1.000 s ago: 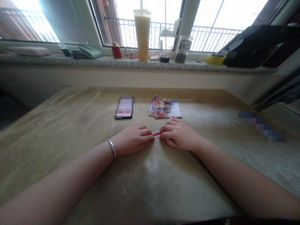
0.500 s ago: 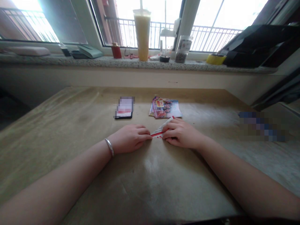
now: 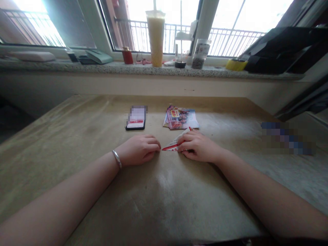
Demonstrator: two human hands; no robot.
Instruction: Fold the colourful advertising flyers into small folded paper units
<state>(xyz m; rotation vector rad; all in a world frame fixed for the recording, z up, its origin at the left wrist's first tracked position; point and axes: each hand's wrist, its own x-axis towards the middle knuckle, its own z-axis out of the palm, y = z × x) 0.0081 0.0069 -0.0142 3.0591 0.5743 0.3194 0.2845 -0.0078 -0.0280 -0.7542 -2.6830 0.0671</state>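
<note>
A folded piece of printed paper point(image 3: 171, 146), white with red stripes and lettering, lies on the table with a pointed corner toward the left. My right hand point(image 3: 196, 145) rests over its right part, fingers curled and gripping it against the tabletop. Just left of the paper's tip is my left hand point(image 3: 142, 149), a silver bangle on its wrist. Its fingers are bent and held together, with nothing seen in them and a small gap to the paper. The right hand's palm hides part of the paper.
Beyond my hands lie a phone point(image 3: 136, 118) with a lit, blurred screen and a stack of colourful flyers point(image 3: 182, 118). A blurred bluish item point(image 3: 285, 137) is at the table's right. On the windowsill point(image 3: 123, 68) stand a tall yellow drink point(image 3: 156, 39) and a red bottle point(image 3: 127, 55).
My left hand has let go of the paper's left corner and shifted slightly left, exposing the tip. The right hand and the paper have barely moved.
</note>
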